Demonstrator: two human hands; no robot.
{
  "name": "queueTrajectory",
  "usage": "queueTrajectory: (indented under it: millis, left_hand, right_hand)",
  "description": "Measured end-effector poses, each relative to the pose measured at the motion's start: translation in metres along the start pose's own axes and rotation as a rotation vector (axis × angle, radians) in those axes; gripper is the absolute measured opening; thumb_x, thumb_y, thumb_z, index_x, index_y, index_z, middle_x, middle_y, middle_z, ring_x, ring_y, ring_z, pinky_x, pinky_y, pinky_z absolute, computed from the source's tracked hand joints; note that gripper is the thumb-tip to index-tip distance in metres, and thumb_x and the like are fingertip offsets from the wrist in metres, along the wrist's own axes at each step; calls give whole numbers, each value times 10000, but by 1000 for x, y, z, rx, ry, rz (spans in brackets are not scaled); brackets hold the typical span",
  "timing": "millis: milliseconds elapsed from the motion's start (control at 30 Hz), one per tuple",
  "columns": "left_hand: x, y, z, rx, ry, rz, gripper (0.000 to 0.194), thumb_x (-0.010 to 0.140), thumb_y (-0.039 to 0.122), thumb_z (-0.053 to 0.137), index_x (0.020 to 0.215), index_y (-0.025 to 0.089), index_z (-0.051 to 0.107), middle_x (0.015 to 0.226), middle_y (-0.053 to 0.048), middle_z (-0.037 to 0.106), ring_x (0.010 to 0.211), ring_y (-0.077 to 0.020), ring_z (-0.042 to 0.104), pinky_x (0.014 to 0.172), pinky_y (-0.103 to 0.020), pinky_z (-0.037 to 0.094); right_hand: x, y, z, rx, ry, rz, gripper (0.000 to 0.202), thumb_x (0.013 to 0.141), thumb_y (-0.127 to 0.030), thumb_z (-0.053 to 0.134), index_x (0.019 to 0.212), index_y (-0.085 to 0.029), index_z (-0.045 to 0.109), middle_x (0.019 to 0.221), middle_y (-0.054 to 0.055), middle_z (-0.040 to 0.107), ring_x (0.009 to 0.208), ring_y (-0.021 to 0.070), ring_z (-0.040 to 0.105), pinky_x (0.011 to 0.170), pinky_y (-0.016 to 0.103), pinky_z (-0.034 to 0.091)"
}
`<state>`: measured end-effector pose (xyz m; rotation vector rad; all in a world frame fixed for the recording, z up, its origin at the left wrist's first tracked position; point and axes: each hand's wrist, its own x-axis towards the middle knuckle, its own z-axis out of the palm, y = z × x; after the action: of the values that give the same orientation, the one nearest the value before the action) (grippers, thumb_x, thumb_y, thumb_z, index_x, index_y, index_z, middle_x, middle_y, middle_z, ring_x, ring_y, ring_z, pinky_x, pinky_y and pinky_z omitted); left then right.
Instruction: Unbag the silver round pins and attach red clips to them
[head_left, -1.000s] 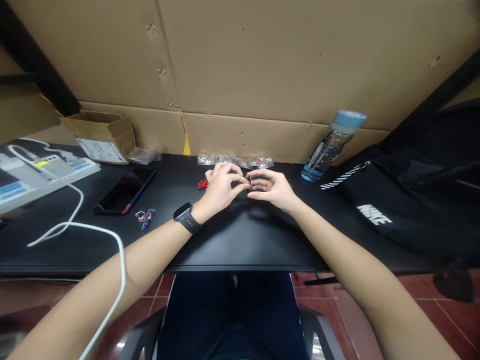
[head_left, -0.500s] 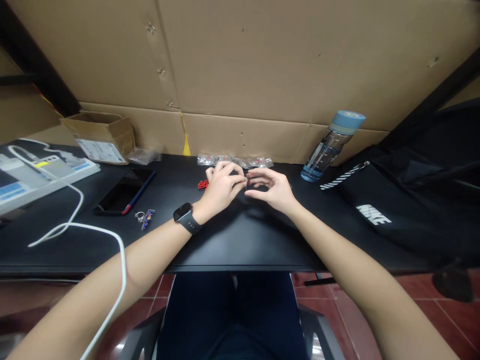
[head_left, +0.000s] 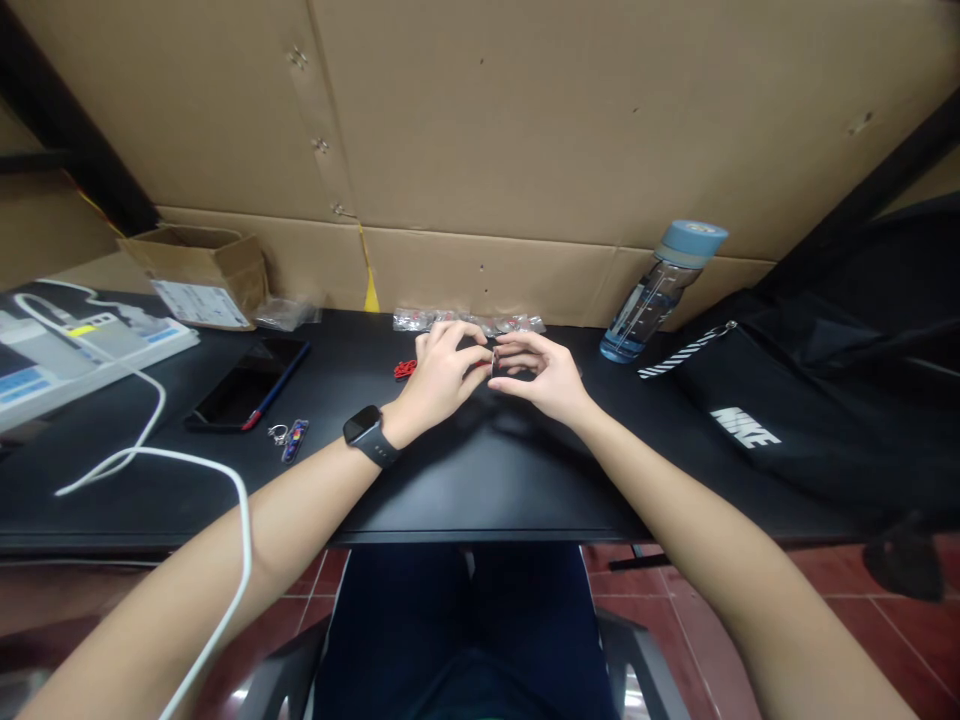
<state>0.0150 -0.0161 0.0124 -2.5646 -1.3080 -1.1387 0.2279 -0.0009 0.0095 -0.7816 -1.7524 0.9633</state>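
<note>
Over the middle of the black table, my left hand [head_left: 452, 375], with a dark watch on its wrist, pinches a small thin ring-like piece [head_left: 493, 362] between thumb and forefinger. It shows nearly edge-on, with a shiny rim; its exact kind is too small to make out. From the other side my right hand [head_left: 546, 378] curls around the same piece, thumb below and fingertips above it. Red small parts [head_left: 405, 369] lie just left of my left hand, partly covered by it. Behind both hands sits a row of clear plastic packets [head_left: 420, 319] with bits of red inside.
On the left are a phone [head_left: 251, 385], a keychain [head_left: 295, 440], a cardboard box [head_left: 201, 275], a plastic bag [head_left: 287, 312] and a white cable [head_left: 187, 455] crossing my left forearm. A water bottle [head_left: 651, 300] and a black bag [head_left: 750, 400] stand right. Cardboard walls the back.
My fingers have shifted very slightly around the small ring-like piece, which both hands still hold. The whole view has moved a little; nothing on the table has changed place.
</note>
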Motion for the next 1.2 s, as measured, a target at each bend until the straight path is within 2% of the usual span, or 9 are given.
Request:
queueTrajectory:
  millis: [133, 367, 433, 567, 667, 767, 867, 1033, 1200]
  left_hand:
    - [1, -3, 0, -21, 4, 6, 177, 995, 357, 635, 1104, 276, 749, 1297, -78, 637, 1274, -296, 483, 1040, -470, 350]
    - [1, -7, 3, 27, 21, 9, 117, 972, 343, 678, 1027, 288, 765, 1272, -62, 650, 1273, -303, 481, 1009, -476, 353]
    - [1, -12, 0, 58, -36, 2, 140, 967, 325, 679, 1082, 286, 749, 1279, -67, 651, 1262, -305, 486, 978, -468, 358]
    - [0, -25, -2, 74, -253, 92, 200, 957, 345, 690, 1147, 297, 731, 1233, -57, 682, 1213, -298, 504, 930, -442, 351]
    - [-1, -30, 5, 101, -318, 122, 187, 956, 335, 696, 1134, 298, 740, 1204, -59, 702, 1203, -298, 504, 909, -434, 330]
    - [-2, -29, 15, 160, -302, 88, 87, 968, 296, 675, 964, 261, 755, 1120, -65, 726, 1186, -303, 507, 885, -442, 307]
    - [-3, -27, 20, 186, -276, 44, 146, 980, 270, 648, 855, 223, 708, 1029, -71, 741, 1164, -306, 522, 876, -449, 290]
    - [1, -21, 11, 55, -190, -38, 109, 1010, 214, 577, 929, 216, 649, 965, -31, 760, 1079, -250, 605, 885, -423, 290]
    - [7, -7, -4, -147, -51, -164, 76, 979, 309, 667, 991, 257, 721, 1018, -9, 782, 1077, -242, 651, 952, -419, 326]
  right_hand:
    - [2, 1, -2, 64, 24, 55, 705, 600, -412, 978, 1211, -222, 682, 1126, 89, 743, 984, 267, 766, 945, 450, 639]
    - [3, 3, -4, 83, 33, 61, 690, 592, -402, 979, 1191, -228, 684, 1121, 78, 746, 972, 250, 768, 925, 428, 646]
    - [4, 2, -8, 45, 31, 44, 685, 603, -409, 972, 1198, -231, 682, 1129, 83, 747, 993, 257, 765, 905, 413, 647]
    - [7, -1, -18, -37, 35, 17, 669, 619, -410, 961, 1200, -229, 682, 1124, 92, 744, 1003, 265, 761, 856, 388, 644]
    - [8, -1, -21, -51, 21, 18, 673, 620, -408, 958, 1204, -224, 679, 1110, 93, 745, 986, 260, 761, 846, 389, 639]
    - [8, 1, -20, -53, -7, 33, 684, 616, -394, 959, 1212, -219, 673, 1109, 96, 749, 973, 255, 761, 846, 394, 633]
    - [8, 4, -17, -54, -35, 48, 686, 613, -380, 961, 1211, -210, 670, 1104, 101, 752, 953, 251, 764, 836, 391, 629]
    - [7, 4, -15, -57, -39, 38, 681, 616, -392, 958, 1207, -211, 672, 1118, 104, 749, 965, 253, 763, 847, 398, 631]
    - [4, 1, -10, -39, -16, 10, 649, 624, -398, 957, 1182, -217, 678, 1147, 103, 745, 995, 260, 765, 858, 395, 638]
